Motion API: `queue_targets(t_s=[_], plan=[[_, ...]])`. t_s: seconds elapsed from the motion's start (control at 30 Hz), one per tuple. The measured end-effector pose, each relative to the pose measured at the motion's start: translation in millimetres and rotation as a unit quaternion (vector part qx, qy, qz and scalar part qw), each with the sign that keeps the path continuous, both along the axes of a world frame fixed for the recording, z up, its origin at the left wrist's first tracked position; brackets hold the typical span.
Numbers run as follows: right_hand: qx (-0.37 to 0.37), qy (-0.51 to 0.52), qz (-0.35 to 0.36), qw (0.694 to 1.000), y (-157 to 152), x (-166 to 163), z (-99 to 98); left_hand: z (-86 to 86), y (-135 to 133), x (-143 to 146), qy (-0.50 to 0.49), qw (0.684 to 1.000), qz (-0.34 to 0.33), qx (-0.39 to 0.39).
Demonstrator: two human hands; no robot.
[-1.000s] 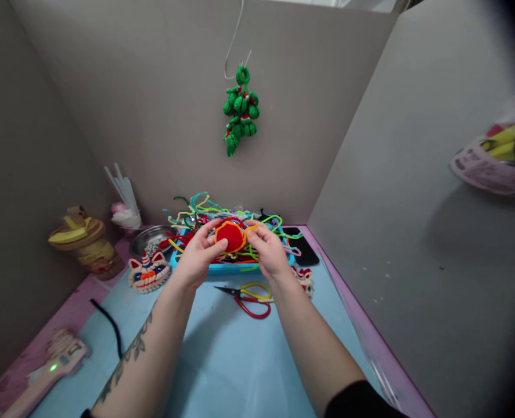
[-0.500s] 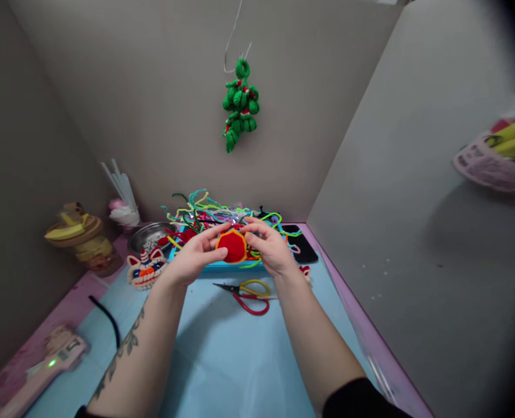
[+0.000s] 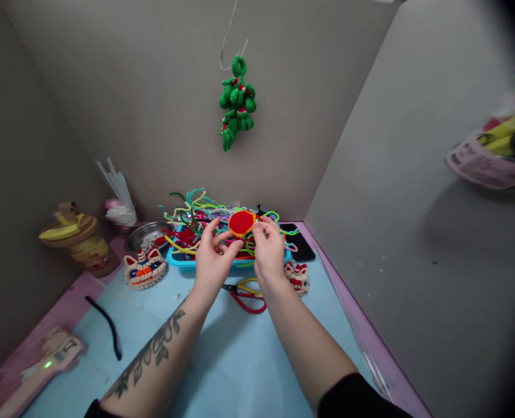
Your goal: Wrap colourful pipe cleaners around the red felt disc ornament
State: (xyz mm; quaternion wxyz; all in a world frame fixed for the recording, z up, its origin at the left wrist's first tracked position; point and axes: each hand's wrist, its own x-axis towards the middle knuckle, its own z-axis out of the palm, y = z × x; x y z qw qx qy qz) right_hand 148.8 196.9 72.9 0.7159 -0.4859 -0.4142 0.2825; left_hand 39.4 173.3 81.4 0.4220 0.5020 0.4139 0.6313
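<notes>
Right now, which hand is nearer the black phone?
Right. The right hand, pinching the red disc, is just left of the phone; the left hand is farther left, on the disc's other side.

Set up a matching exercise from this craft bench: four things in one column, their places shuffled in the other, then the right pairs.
Things
1. red round fuzzy disc with an orange rim
2. green pipe-cleaner ornament
3. scissors with red and yellow handles
4. black pipe-cleaner strand

Places
A. flat on the blue mat, at the left
B. in the grip of the left hand and right hand, above the blue tray
C. hanging from a wire hook by the back wall
D. on the mat, partly hidden beneath the wrists

Pairs: 1-B, 2-C, 3-D, 4-A
</notes>
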Motion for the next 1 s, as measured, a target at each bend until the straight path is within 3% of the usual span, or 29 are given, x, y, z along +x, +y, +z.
queue_targets(t_s=[0.2,0.33,0.5,0.77,1.0], plan=[[0.004,-0.034,0.095,0.995,-7,-8,4.5,7.1,-3,1,-0.13,0.99,-0.024,-0.047],[0.012,0.009,0.138,0.99,-8,-11,5.9,10.9,1,-6,-0.162,0.983,-0.058,-0.064],[0.002,0.052,0.155,0.987,-7,-11,6.9,11.6,3,-12,-0.164,0.978,-0.09,-0.091],[-0.015,0.067,0.107,0.992,-6,-5,7.7,14.0,3,-15,-0.096,0.992,-0.065,-0.043],[-0.011,0.108,0.153,0.982,-4,-7,4.9,13.8,3,-16,-0.128,0.988,-0.063,-0.056]])
